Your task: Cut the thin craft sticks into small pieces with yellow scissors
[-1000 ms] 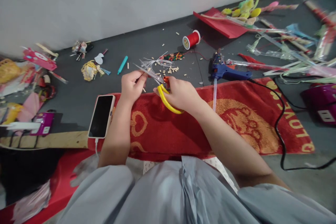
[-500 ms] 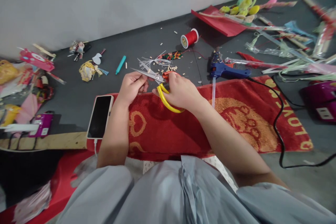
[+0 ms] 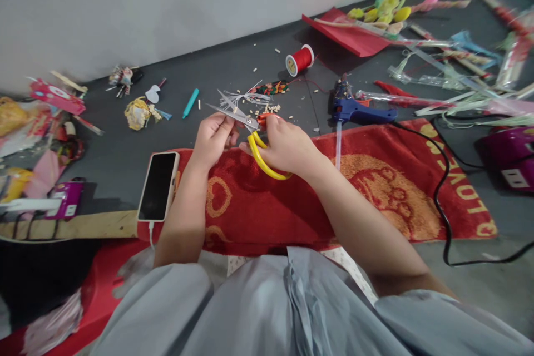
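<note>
My right hand (image 3: 286, 142) grips a pair of scissors (image 3: 266, 164) with yellow handles, the blades parted and pointing left. An orange-red piece shows between the right fingers at the top; I cannot tell whether it belongs to the scissors. Close to the blades, my left hand (image 3: 216, 136) is closed in a pinch on something too small to make out. Just beyond the blades lie a bundle of thin white strands (image 3: 246, 98), a patterned red and green piece (image 3: 272, 88) and several small pale bits (image 3: 273, 108).
A red thread spool (image 3: 301, 60), teal pen-like stick (image 3: 191, 103) and blue glue gun (image 3: 362, 111) lie beyond my hands. A phone (image 3: 158, 186) rests at the left on a red towel (image 3: 283, 211). A black cord (image 3: 442, 206) crosses the towel's right end. Craft pieces crowd both sides.
The scissor blades stay parted and both hands hold almost the same place. My left hand has shifted very slightly to the right. The rest of the view moves only a little with the camera.
</note>
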Tool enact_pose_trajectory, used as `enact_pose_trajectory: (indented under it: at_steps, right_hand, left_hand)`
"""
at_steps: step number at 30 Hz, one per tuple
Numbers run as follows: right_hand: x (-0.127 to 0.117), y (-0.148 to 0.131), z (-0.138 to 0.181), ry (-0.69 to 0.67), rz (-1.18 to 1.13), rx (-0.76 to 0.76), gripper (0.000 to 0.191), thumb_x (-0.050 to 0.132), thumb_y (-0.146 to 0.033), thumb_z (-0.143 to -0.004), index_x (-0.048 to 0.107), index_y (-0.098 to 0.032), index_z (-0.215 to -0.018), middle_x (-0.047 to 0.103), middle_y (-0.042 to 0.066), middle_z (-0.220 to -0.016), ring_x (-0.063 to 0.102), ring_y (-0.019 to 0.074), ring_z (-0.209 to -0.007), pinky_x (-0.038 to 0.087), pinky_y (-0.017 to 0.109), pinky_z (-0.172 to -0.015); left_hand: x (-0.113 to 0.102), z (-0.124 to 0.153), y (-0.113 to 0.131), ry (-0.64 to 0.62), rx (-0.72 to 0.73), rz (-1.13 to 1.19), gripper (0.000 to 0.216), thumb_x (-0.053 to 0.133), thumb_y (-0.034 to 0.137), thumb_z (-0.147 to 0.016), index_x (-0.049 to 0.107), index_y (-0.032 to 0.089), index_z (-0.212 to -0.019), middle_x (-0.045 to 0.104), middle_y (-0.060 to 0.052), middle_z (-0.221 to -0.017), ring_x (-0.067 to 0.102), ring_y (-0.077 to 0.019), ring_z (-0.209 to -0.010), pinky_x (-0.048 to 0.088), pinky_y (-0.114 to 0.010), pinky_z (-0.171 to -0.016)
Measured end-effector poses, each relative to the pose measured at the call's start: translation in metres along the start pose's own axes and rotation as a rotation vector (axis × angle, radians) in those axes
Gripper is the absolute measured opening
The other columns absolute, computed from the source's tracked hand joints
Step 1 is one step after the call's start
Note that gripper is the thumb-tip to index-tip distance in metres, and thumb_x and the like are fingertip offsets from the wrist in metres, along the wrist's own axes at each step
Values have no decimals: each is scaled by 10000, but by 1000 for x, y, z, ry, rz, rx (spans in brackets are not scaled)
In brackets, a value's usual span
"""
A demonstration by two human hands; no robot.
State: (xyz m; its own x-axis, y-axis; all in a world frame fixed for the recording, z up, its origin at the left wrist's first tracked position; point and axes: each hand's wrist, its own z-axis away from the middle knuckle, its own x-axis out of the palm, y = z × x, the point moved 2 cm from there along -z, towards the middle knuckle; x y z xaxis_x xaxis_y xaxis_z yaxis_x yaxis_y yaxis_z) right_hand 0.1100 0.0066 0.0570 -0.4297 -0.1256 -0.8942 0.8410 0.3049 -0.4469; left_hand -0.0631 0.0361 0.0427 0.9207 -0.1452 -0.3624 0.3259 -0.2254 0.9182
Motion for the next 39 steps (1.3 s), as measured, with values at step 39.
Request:
enact_pose_trajectory:
  at_steps: [39]
  right_hand:
    - [6,0,-4,-10,-140,-12,632,396,-691,-871,529,-109,-1080,672,173,-1043,647,281,-969,446,339,-798]
  left_hand:
    - [-2,2,15,108,227,-296,502,411,608,-907,590,212,-655,454,34,-467,467,-75,-421,370,-236,-431]
